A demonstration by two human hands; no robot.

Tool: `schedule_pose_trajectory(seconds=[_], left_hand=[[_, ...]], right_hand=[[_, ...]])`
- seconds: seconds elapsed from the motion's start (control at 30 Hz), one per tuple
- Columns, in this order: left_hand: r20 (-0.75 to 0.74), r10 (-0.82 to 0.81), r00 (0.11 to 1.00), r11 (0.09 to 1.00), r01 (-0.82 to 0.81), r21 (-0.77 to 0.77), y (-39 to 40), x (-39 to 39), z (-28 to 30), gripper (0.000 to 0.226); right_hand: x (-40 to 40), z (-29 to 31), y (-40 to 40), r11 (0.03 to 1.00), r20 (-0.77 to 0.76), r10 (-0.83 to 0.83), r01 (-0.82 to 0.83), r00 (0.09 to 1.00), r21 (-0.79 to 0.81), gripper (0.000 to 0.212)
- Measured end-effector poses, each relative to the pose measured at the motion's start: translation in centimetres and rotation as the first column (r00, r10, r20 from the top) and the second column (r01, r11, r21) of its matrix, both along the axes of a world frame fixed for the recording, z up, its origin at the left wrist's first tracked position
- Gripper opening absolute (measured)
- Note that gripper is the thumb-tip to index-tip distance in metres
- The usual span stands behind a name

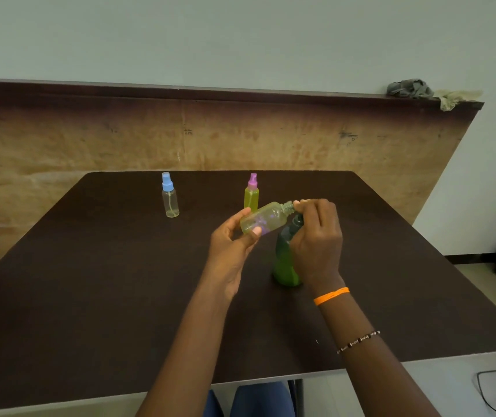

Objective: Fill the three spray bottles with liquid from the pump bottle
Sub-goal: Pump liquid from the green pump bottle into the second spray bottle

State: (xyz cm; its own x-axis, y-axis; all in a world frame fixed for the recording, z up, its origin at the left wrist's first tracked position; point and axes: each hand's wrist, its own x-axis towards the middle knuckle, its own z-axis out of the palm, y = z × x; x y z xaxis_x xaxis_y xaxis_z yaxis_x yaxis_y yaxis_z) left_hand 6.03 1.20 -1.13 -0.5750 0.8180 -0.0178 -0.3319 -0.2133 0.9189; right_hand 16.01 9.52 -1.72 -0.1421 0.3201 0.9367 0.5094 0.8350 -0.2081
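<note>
Your table is dark, matt and smooth; the spray bottles are clear glossy plastic, the backboard worn wood

dim, even indoor light; soft shadows, mild blur, wide-angle bending at the edges.

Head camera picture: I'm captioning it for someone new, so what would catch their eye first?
Mid-table, the left hand holds a tilted, uncapped spray bottle of yellow-green liquid, and the right hand pinches at its threaded neck. Just behind the right hand stands the green pump bottle. Farther back stand a purple-capped spray bottle, filled, and a blue-capped one, nearly empty.
</note>
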Motion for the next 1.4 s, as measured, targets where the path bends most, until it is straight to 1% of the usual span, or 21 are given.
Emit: schedule_pose_trajectory(seconds=[0.13, 0.2, 0.33, 0.37, 0.57, 0.63, 0.83, 0.93, 1.07, 1.13, 1.27, 1.4], left_hand=[[-0.004, 0.011, 1.0, 1.0, -0.011, 0.014, 0.0, 0.1, 0.3, 0.047], [-0.003, 0.011, 1.0, 1.0, -0.011, 0.021, 0.0, 0.2, 0.3, 0.048], [-0.014, 0.015, 1.0, 1.0, -0.015, 0.004, 0.2, 0.1, 0.1, 0.048], [-0.012, 0.016, 1.0, 1.0, -0.016, -0.003, 0.2, 0.1, 0.1, 0.049], [-0.003, 0.005, 1.0, 1.0, -0.005, 0.017, 0.1, 0.0, 0.2, 0.048], [0.003, 0.007, 1.0, 1.0, -0.007, 0.018, 0.1, 0.0, 0.2, 0.048], [-0.008, 0.013, 1.0, 1.0, -0.013, 0.007, 0.2, 0.2, 0.1, 0.049], [0.013, 0.002, 1.0, 1.0, -0.002, 0.002, -0.1, 0.3, 0.1, 0.049], [-0.001, -0.001, 1.0, 1.0, 0.001, 0.021, -0.1, 0.3, 0.4, 0.048], [0.004, 0.005, 1.0, 1.0, -0.005, 0.019, -0.1, 0.3, 0.3, 0.049], [0.001, 0.008, 1.0, 1.0, -0.008, 0.011, 0.1, 0.3, 0.2, 0.049], [0.015, -0.002, 1.0, 1.0, 0.002, 0.014, -0.1, 0.3, 0.1, 0.049]], right_hand=[[0.0, 1.7, 0.3, 1.0, 0.04, -0.023, 0.023, 0.999, -0.004, 0.024], [0.2, 1.6, 0.5, 0.999, 0.048, -0.033, 0.033, 0.998, 0.008, 0.022], [0.1, -0.1, 0.3, 1.0, -0.041, -0.01, 0.011, 0.999, 0.017, 0.024], [0.1, -0.2, 0.3, 1.0, -0.044, 0.002, -0.001, 0.999, 0.016, 0.026], [0.7, 1.8, -0.2, 0.999, 0.104, 0.037, -0.032, 0.994, -0.041, 0.021], [0.6, 2.2, -0.4, 0.998, 0.116, 0.022, -0.015, 0.993, -0.065, 0.021], [0.5, -0.2, 0.0, 0.999, 0.033, 0.038, -0.037, 0.999, -0.03, 0.023], [0.6, 0.4, -0.1, 0.998, 0.057, 0.052, -0.05, 0.997, -0.038, 0.022], [0.5, 2.1, -0.2, 0.998, 0.092, 0.037, -0.033, 0.995, -0.046, 0.017], [0.5, 1.7, 0.0, 0.999, 0.081, 0.02, -0.017, 0.997, -0.041, 0.016], [0.3, -0.4, 0.3, 1.0, 0.019, 0.019, -0.019, 1.0, -0.022, 0.023], [0.5, 0.4, 0.1, 0.999, 0.049, 0.039, -0.038, 0.998, -0.025, 0.02]])
